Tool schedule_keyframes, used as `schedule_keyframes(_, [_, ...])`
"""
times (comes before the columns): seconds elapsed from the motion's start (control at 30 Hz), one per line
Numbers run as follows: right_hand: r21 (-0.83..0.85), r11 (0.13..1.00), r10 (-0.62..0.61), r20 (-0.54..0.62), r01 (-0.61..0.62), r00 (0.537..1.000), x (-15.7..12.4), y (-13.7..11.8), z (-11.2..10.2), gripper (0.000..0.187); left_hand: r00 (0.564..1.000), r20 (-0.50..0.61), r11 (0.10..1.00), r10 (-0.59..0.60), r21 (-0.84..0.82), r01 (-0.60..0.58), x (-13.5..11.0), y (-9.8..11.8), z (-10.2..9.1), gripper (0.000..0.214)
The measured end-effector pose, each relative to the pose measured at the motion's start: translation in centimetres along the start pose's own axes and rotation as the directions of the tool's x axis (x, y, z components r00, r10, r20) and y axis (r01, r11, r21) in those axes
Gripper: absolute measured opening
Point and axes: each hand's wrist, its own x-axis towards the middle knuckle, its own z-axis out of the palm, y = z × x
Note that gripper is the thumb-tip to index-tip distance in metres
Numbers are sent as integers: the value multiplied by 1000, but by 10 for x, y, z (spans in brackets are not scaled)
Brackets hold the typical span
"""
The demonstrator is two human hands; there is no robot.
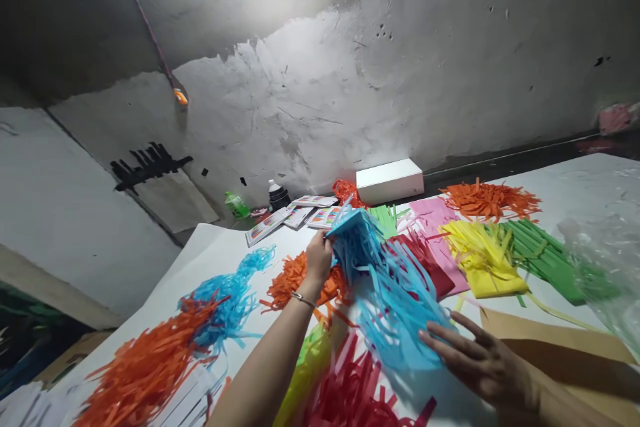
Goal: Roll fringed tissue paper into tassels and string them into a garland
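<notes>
Blue fringed tissue paper (400,307) hangs and spreads over the middle of the table. My left hand (319,259) is closed on its folded upper left edge and lifts that end. With fingers spread, my right hand (483,360) is at the lower right end of the blue paper; whether the fingertips touch it I cannot tell. Orange paper shreds (289,283) lie beneath my left wrist. Red fringed paper (353,387) and a yellow-green piece (307,373) are nearer to me, partly hidden by my left forearm.
Yellow (483,257), green (545,260) and pink (440,220) fringed papers lie to the right, by clear plastic (607,260) and a brown envelope (560,347). Printed packs (273,225) and a white box (390,180) are toward the wall. An orange heap (145,367) lies left.
</notes>
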Motion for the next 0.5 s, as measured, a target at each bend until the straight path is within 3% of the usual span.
schedule_keyframes(0.07, [37,999,28,-23,-28,999,-2,-10,-21,36,996,85,999,36,30,-39,-19,0,11,26])
schedule_keyframes(0.13, [93,982,173,-68,-167,983,-2,-15,-40,31,973,216,995,78,39,-89,-41,3,20,21])
schedule_keyframes(0.2, [153,926,362,-93,-346,928,0,-15,-52,20,935,334,990,124,28,-141,-66,15,21,17])
schedule_keyframes(0.27, [212,817,559,-59,-536,827,1,-14,-61,11,902,396,982,172,4,-189,-91,38,13,14])
schedule_keyframes(0.37, [317,569,779,91,-759,621,6,-18,-70,30,861,432,961,269,-58,-271,-130,94,-6,26])
schedule_keyframes(0.4, [351,507,806,132,-788,577,9,-22,-74,34,831,454,944,322,-94,-315,-144,116,-11,32])
schedule_keyframes(0.43, [384,471,814,156,-794,559,12,-27,-79,35,757,501,903,419,-145,-404,-156,137,-15,45])
schedule_keyframes(0.5, [444,508,780,127,-739,613,21,-39,-91,30,620,579,823,529,-173,-541,-179,175,-17,78])
